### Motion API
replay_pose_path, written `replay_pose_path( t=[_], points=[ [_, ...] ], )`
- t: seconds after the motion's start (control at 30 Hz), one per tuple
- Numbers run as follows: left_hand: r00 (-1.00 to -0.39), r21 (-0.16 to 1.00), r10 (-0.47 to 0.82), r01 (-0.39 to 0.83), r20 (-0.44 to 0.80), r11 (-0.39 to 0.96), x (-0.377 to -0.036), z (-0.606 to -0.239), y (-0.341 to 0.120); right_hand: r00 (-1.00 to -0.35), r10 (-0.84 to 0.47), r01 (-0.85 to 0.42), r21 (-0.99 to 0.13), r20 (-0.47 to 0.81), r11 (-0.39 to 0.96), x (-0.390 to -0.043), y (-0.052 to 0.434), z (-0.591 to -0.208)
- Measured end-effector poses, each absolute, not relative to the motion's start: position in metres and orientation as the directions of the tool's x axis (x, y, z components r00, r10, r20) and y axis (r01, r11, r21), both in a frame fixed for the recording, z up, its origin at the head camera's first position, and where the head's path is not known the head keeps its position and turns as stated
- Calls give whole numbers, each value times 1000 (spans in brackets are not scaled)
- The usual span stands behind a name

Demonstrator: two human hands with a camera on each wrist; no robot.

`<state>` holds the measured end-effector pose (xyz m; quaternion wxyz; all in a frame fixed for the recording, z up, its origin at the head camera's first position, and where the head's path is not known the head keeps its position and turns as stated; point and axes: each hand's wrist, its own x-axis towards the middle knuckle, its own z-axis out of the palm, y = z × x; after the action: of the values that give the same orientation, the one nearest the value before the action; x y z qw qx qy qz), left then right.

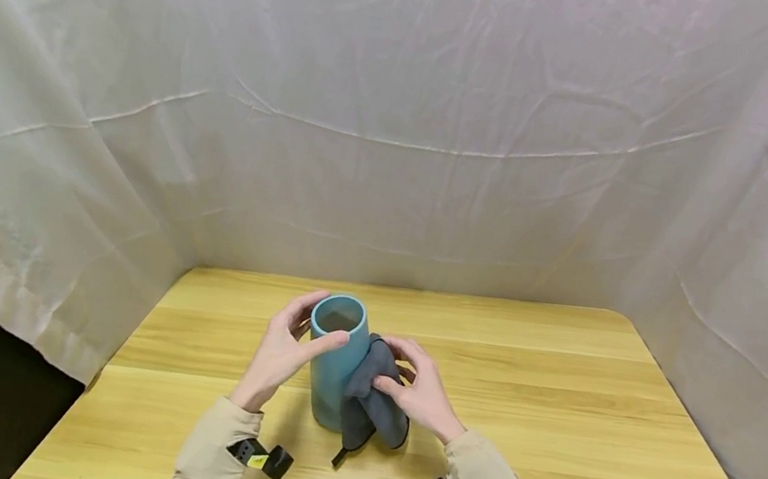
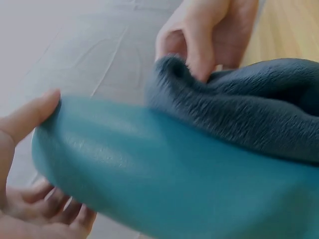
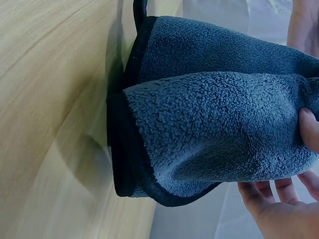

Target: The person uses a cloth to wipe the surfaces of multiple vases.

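Standing upright on a wooden table [image 1: 554, 400], a teal cup [image 1: 334, 361] is gripped near its rim by the left hand [image 1: 279, 353] while the right hand [image 1: 423, 396] presses a grey cloth [image 1: 373, 405] against its side. Left wrist: thumb on rim, cloth draped over the cup. Right wrist: fingers clutch the folded, black-edged cloth.

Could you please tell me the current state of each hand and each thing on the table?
Left hand: grips the cup near its rim.
Right hand: holds the cloth against the cup's side.
Teal cup: upright on the table, mouth open, nothing visible inside.
Grey cloth: folded, bunched, pressed to the cup.
Wooden table: bears the cup.
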<state>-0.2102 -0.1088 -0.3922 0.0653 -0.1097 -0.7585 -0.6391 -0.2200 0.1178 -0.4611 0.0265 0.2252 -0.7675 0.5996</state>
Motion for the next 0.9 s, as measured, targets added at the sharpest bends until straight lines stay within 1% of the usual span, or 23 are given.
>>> replay_pose_path(
  t=[0.13, 0.23, 0.63, 0.9],
  points=[
    [-957, 960, 188, 247, 220, 134, -213, -393, -118, -898, -317, -372, -910, 305, 181, -220, 118, -462],
    [-950, 961, 227, 248, 215, 127, -215, -394, -121, -900, -318, -366, -912, 297, 184, -220, 119, -462],
    [-954, 962, 220, 239, 206, 134, -215, -394, -118, -905, -308, -360, -913, 292, 194, -219, 117, -453],
    [-953, 961, 220, 242, 209, 135, -215, -394, -119, -867, -304, -452, -880, 396, 143, -221, 112, -423]
  ],
)
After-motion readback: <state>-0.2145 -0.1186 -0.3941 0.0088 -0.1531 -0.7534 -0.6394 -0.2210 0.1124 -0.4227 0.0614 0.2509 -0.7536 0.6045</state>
